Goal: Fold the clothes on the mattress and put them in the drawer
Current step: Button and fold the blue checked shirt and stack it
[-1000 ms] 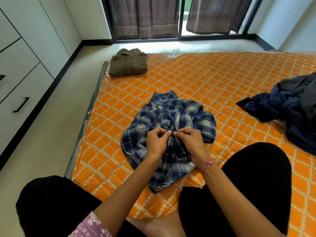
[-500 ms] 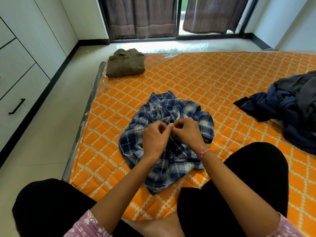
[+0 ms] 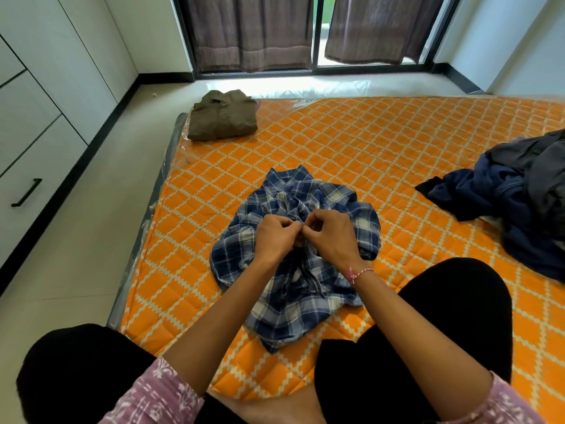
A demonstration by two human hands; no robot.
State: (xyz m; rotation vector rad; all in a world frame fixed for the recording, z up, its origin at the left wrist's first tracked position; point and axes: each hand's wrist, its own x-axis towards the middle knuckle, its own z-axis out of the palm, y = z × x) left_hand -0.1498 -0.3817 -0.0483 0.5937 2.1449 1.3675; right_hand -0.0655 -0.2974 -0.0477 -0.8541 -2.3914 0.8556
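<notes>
Left hand (image 3: pixel 275 237), right hand (image 3: pixel 331 237) pinching rumpled plaid shirt (image 3: pixel 293 270), quilted mattress (image 3: pixel 367 154)

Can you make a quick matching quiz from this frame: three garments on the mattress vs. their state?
Things:
1. plaid shirt
2. olive shirt
3. dark blue pile

States:
A. folded, at the mattress's far left corner
B. heaped unfolded at the right edge
C. crumpled in the middle, pinched by the left hand and the right hand

Pairs: 1-C, 2-A, 3-B
</notes>
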